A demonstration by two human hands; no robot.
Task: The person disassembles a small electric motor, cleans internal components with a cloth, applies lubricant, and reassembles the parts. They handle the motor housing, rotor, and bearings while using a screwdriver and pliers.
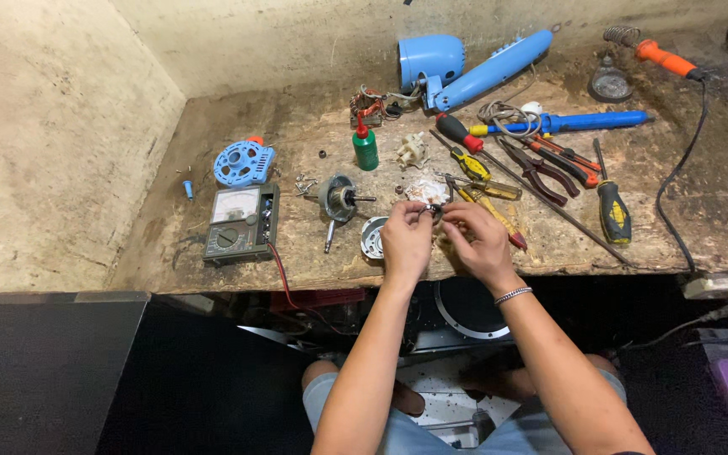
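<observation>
- A small dark metal part [434,210] is held between the fingertips of both hands, just above the front edge of the worn wooden workbench [701,219].
- The left hand [406,240] is closed narrowly on the part from its 9 o'clock side; the fingers are curled and pinching.
- The right hand [480,242] is pinched on the same part from its 3 o'clock side; a thin silver bracelet [512,295] is seen on that wrist.
- At 9 o'clock of the left hand, just beside it, a round silver metal cap [372,238] is lying on the bench.
- At 10 o'clock of the hands, a grey motor rotor with a shaft [339,199] is placed, and further at 9 o'clock a dark green analogue multimeter [241,224] with a red lead.
- At 12 o'clock, a small green plastic bottle with red tip [366,147] is standing upright.
- At 2 o'clock of the right hand, red-handled pliers [549,171] and a black and yellow screwdriver [613,211] are laid.
- At the back of the bench, a light blue plastic fan housing [465,63] is lying.
</observation>
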